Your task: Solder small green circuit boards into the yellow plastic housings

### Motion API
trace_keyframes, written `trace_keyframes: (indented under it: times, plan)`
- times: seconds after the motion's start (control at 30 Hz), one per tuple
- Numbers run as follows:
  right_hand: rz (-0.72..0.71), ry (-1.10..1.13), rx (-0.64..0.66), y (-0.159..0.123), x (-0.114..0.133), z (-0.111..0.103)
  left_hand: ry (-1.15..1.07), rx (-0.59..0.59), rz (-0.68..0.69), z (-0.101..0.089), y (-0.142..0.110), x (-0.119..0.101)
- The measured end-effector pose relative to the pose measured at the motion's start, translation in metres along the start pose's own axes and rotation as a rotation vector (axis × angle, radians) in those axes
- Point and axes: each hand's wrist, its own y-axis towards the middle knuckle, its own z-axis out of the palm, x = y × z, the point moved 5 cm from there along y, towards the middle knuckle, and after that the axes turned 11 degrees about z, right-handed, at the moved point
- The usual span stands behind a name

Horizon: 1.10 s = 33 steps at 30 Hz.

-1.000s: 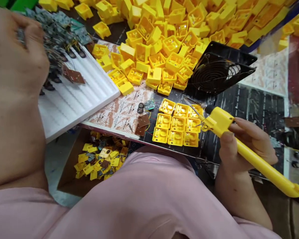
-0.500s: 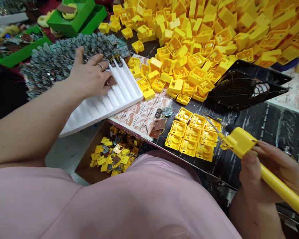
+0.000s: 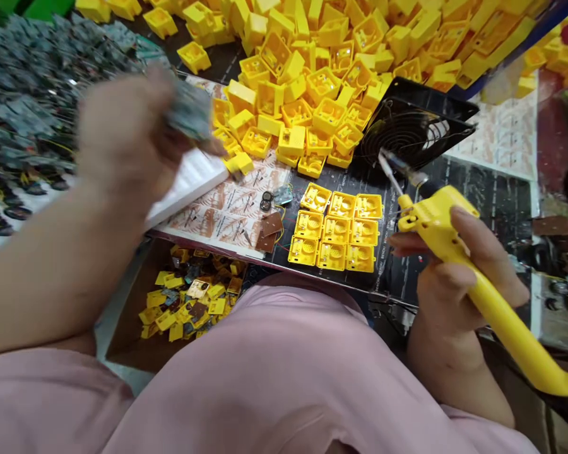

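Black-topped desk (image 3: 492, 189) bearing nine open yellow cases (image 3: 336, 230) in a square block. Left hand (image 3: 123, 116), blurred, grips a circuit board (image 3: 189, 112) to their upper left; right hand (image 3: 447, 293), nearer, grips a yellow tool (image 3: 502, 321), its long axis slanting up-left toward the fan (image 3: 400, 135).

Black-topped workbench (image 3: 497, 195), pale grey floor (image 3: 118, 296) below.

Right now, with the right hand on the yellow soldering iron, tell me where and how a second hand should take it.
Take the yellow soldering iron by the rear of its long, smooth handle, coming from the picture's lower right. The right hand covers the front, and the metal tip, perhaps hot, points up and left, away from that end.
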Motion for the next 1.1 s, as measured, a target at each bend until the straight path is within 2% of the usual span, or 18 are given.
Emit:
trace_keyframes:
  times: [0.03,0.07,0.1,0.17,0.23,0.3,0.37,0.43,0.47,0.57,0.67,0.8,0.93,1.0,1.1]
  plan:
    - [-0.041,0.050,-0.004,-0.001,0.004,0.000,-0.185,-0.038,-0.173,0.027,-0.005,-0.002]
    - [-0.094,0.090,-0.009,-0.003,0.007,0.001,-0.341,0.009,-0.348,0.059,-0.011,-0.005]
    - [-0.138,0.100,0.001,-0.003,0.008,0.001,-0.497,0.098,-0.501,0.090,-0.019,-0.009]
    - [-0.210,0.050,0.071,-0.003,0.010,0.005,-0.735,0.259,-0.708,0.141,-0.033,-0.019]
    - [-0.256,-0.025,0.170,-0.001,0.012,0.008,-0.862,0.384,-0.817,0.173,-0.043,-0.025]
    - [-0.295,-0.094,0.264,0.001,0.015,0.012,-0.924,0.467,-0.858,0.189,-0.050,-0.027]
    - [-0.337,-0.119,0.306,0.002,0.016,0.015,-0.974,0.554,-0.873,0.196,-0.057,-0.028]
    - [-0.372,-0.116,0.241,0.000,0.013,0.013,-1.014,0.605,-0.881,0.194,-0.063,-0.027]
    - [-0.373,-0.114,0.191,-0.001,0.010,0.011,-1.034,0.591,-0.878,0.191,-0.065,-0.026]
    - [-0.347,-0.166,0.072,-0.007,-0.004,0.005,-1.085,0.430,-0.785,0.174,-0.069,-0.022]
    - [-0.388,-0.257,0.032,-0.014,-0.010,0.001,-1.066,0.305,-0.634,0.163,-0.073,-0.022]
    - [-0.444,-0.374,0.033,-0.020,-0.005,0.002,-1.042,0.138,-0.521,0.170,-0.071,-0.028]
    - [-0.517,-0.425,0.031,-0.028,0.009,0.013,-0.980,-0.047,-0.371,0.180,-0.059,-0.032]
    - [-0.490,-0.374,0.030,-0.033,0.012,0.018,-0.950,-0.082,-0.329,0.185,-0.057,-0.033]
    - [-0.440,-0.283,0.038,-0.036,0.010,0.019,-0.958,-0.052,-0.317,0.187,-0.058,-0.035]
